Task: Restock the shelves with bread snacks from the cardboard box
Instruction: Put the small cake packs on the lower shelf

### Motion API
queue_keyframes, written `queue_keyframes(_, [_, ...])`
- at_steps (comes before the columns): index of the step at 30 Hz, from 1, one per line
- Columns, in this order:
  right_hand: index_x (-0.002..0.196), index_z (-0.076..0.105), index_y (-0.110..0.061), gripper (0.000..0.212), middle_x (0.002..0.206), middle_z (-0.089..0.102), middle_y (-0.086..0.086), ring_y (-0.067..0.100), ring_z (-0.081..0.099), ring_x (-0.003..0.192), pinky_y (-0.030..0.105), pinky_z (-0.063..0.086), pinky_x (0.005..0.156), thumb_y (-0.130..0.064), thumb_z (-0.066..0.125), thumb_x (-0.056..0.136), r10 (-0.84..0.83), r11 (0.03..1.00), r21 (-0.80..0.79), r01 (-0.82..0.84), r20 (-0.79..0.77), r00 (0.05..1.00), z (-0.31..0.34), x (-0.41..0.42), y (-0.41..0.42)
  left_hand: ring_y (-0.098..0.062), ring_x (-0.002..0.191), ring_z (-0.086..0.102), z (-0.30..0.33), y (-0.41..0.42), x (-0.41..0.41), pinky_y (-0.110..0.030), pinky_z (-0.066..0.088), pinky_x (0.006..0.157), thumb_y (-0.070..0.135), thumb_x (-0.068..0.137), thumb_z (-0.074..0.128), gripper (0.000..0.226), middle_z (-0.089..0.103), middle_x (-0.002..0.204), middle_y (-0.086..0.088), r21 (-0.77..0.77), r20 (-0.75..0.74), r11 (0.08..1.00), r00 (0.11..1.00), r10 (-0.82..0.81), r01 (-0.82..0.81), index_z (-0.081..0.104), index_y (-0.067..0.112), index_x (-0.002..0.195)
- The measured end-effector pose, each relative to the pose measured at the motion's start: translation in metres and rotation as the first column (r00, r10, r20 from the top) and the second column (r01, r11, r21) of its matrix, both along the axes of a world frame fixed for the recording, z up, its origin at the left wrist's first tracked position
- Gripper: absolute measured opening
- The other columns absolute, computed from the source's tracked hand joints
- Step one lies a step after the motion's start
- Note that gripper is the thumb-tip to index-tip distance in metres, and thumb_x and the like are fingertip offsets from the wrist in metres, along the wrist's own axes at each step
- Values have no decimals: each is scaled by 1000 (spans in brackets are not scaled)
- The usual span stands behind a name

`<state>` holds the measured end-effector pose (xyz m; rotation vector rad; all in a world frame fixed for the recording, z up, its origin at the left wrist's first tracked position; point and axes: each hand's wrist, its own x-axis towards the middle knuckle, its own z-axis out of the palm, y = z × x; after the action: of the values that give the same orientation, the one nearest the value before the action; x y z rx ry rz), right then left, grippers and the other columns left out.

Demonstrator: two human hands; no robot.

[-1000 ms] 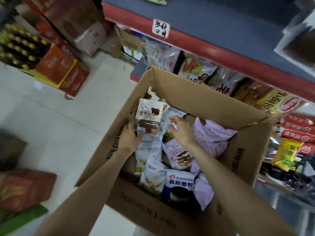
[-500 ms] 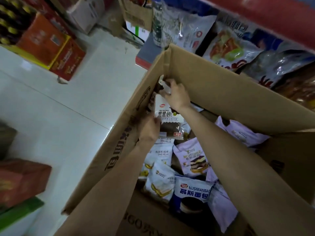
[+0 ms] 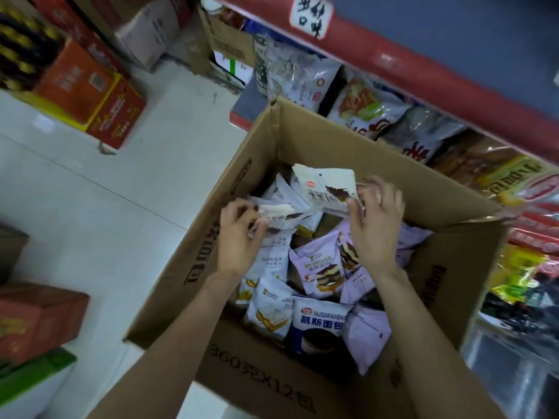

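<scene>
You are standing in a small grocery shop, in an aisle. At your right runs a shelf [image 3: 423, 71] with a red front edge and a handwritten label [image 3: 311, 15] stuck on it, and beneath it lie rows of bagged snacks [image 3: 363, 107]. An open carton [image 3: 363, 152] of wrapped bread packs [image 3: 320, 273] sits before you on the pale tile floor [image 3: 90, 192]. Red cases [image 3: 99, 98] and plain cartons [image 3: 151, 34] of stock are stacked along the floor.

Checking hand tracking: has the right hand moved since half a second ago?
Yes. The right hand has come away from the far-left corner of the cardboard box, toward the box's middle, and now pinches a white bread packet.
</scene>
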<state>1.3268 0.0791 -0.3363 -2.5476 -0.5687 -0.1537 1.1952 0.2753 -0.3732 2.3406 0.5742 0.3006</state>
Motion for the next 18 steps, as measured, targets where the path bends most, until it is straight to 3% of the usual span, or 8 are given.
queue_keyframes(2, [89, 53, -2, 16, 90, 58, 11, 27, 51, 93, 43, 40, 89, -16, 47, 95, 18, 999, 32, -16, -58, 998, 31, -8, -24, -18, 126, 36, 27, 0, -1, -35, 35, 102, 24, 90, 58, 22, 49, 126, -16, 43, 101, 994, 990, -103, 99, 62, 4, 81])
queue_keyframes(3, [89, 50, -3, 17, 77, 53, 6, 26, 52, 79, 42, 43, 76, -17, 46, 96, 3, 998, 65, 4, -108, 994, 50, -12, -37, -19, 132, 33, 42, -1, 0, -36, 33, 106, 23, 89, 59, 21, 48, 131, -16, 56, 119, 987, 980, -159, 153, 62, 4, 82])
queue_keyframes(6, [88, 43, -9, 13, 59, 40, -4, 12, 41, 51, 33, 29, 50, -16, 49, 97, -89, 972, 187, 144, -275, 957, 101, -18, -78, -14, 124, 47, 88, -13, 7, -37, 43, 98, 34, 91, 53, 33, 58, 124, -8, 7, 94, 967, 962, -255, 256, 67, 4, 88])
queue_keyframes(8, [87, 46, -12, 10, 59, 40, -3, 3, 37, 53, 27, 26, 52, -14, 51, 96, -125, 926, 303, 224, -313, 941, 132, -22, -109, -13, 105, 57, 118, -29, 15, -35, 49, 83, 41, 91, 50, 39, 61, 112, -2, -64, 80, 963, 963, -257, 263, 67, 6, 90])
queue_keyframes(10, [89, 53, -24, 11, 71, 55, 0, 1, 47, 67, 20, 36, 62, -15, 52, 95, -146, 823, 477, 309, -348, 926, 162, -24, -136, -13, 96, 59, 148, -48, 27, -24, 47, 78, 42, 91, 51, 34, 61, 103, 4, -158, 111, 954, 965, -238, 253, 67, 12, 87])
queue_keyframes(13, [89, 54, -32, 26, 85, 65, -17, -3, 58, 84, 13, 44, 74, -7, 50, 96, -222, 646, 648, 404, -348, 911, 204, -18, -173, -4, 89, 56, 193, -81, 57, -12, 41, 75, 38, 91, 55, 16, 57, 92, 10, -318, 218, 919, 961, -168, 233, 59, 29, 79])
queue_keyframes(16, [80, 50, -34, 22, 76, 57, -5, 7, 51, 69, 23, 42, 59, -19, 53, 95, -322, 518, 712, 473, -350, 880, 237, -1, -207, 3, 77, 52, 237, -116, 101, -12, 39, 70, 25, 93, 58, 13, 58, 82, 3, -465, 258, 860, 961, -96, 211, 60, 21, 81])
queue_keyframes(18, [75, 48, -38, 27, 75, 54, -2, 8, 47, 63, 19, 39, 51, -22, 52, 96, -371, 470, 722, 507, -360, 856, 252, 16, -225, 0, 85, 56, 260, -141, 134, -11, 42, 75, 24, 93, 57, 8, 63, 91, 1, -526, 285, 823, 956, -66, 214, 62, 20, 87])
